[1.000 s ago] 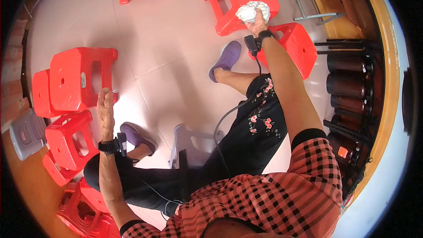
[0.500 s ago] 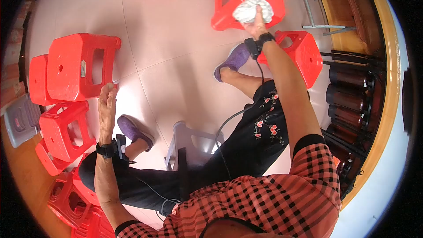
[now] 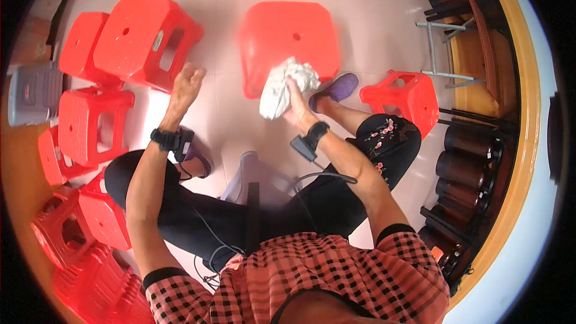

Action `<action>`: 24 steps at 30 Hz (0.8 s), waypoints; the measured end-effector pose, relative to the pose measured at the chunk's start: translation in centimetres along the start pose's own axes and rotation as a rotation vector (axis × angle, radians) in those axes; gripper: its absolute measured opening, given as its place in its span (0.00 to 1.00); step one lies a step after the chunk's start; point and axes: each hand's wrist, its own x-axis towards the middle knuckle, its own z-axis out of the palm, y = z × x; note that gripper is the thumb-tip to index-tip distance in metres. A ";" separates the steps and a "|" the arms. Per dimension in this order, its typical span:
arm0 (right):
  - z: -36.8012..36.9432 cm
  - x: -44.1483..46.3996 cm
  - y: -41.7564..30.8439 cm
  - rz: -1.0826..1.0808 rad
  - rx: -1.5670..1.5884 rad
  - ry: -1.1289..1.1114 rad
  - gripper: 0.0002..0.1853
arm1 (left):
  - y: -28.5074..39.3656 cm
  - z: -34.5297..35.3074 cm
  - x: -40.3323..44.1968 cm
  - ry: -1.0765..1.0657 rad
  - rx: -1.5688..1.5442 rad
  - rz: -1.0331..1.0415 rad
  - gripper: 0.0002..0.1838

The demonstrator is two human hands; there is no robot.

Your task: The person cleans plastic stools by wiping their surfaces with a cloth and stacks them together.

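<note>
My right hand point(image 3: 297, 105) grips a crumpled white cloth point(image 3: 282, 87), thumb on top. The cloth lies against the near edge of a red plastic stool point(image 3: 282, 21), whose seat faces me and looks slightly blurred. My left hand point(image 3: 188, 87) is raised with loosely bent fingers and nothing in it. It is nearest to a larger red stool point(image 3: 135, 36) on the left; whether it touches that stool's leg I cannot tell. Both wrists carry black bands with small devices.
More red stools stand at left, including one point(image 3: 90, 123) and a nested stack point(image 3: 99, 282). Another red stool point(image 3: 414, 99) is beside my right knee. Grey plastic containers point(image 3: 36, 93) are far left. Dark brown cylinders point(image 3: 468, 171) line the right. A cable point(image 3: 324, 175) crosses my lap.
My right hand and the cloth have come nearer and leftward. The red stool in front now appears closer and turned. My left hand has moved up and right. The whole view has shifted.
</note>
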 end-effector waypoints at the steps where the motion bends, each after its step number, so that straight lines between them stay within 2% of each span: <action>1: -0.2 -1.0 1.8 0.014 -0.006 -0.026 0.21 | -0.6 0.6 0.2 -0.007 0.009 -0.021 0.24; 4: 0.2 -4.8 5.9 0.066 -0.120 -0.001 0.24 | -1.2 1.6 -0.5 -0.045 -0.030 -0.071 0.25; 5: 0.9 -6.6 6.6 0.010 -0.288 0.095 0.25 | -0.6 1.7 -1.2 -0.062 -0.091 -0.076 0.25; 6: 1.1 -7.7 6.5 0.090 -0.394 0.111 0.25 | -0.4 1.7 -1.8 -0.079 -0.154 -0.081 0.26; 7: 1.1 -8.6 6.1 0.169 -0.500 0.126 0.25 | -1.7 2.0 -1.1 -0.132 -0.041 -0.234 0.28; 8: 1.2 -9.6 5.6 0.246 -0.605 0.140 0.25 | -3.2 2.3 -1.3 -0.121 -0.058 -0.163 0.31; 9: 2.6 -11.4 4.1 0.261 -0.547 0.102 0.23 | -4.4 2.6 -1.6 -0.109 -0.076 -0.089 0.35; 10: 3.1 -12.3 2.7 0.227 -0.637 0.074 0.22 | -5.1 2.9 -1.8 -0.096 -0.092 -0.014 0.38; 12: 3.1 -13.2 0.2 0.157 -0.808 0.018 0.20 | -5.2 3.4 -2.8 -0.050 -0.141 -0.107 0.38; 14: 2.2 -12.7 -1.9 -0.144 -0.866 -0.084 0.22 | -5.1 4.6 -3.9 0.031 -0.223 -0.238 0.36; 16: 1.4 -10.9 -4.1 -0.638 -1.077 -0.103 0.28 | -5.8 6.9 -4.5 0.150 -0.337 -0.409 0.32; 17: 2.0 -10.7 -5.8 -0.639 -1.339 -0.055 0.29 | -8.0 9.3 -4.2 0.226 -0.467 -0.429 0.33; 19: 4.2 -10.7 -8.8 -0.617 -1.864 0.045 0.31 | -6.4 10.8 -5.5 0.307 -0.635 -0.284 0.37; 20: 4.5 -9.9 -8.5 -0.643 -1.888 0.065 0.31 | -5.4 11.5 -6.3 0.346 -0.715 -0.213 0.39; 21: 4.8 -9.0 -7.8 -0.669 -1.913 0.088 0.30 | -4.8 11.9 -6.6 0.331 -0.713 -0.305 0.36; 24: 4.0 -5.7 -5.4 -0.709 -2.041 0.192 0.26 | -3.2 12.9 -7.7 0.402 -0.698 -0.163 0.35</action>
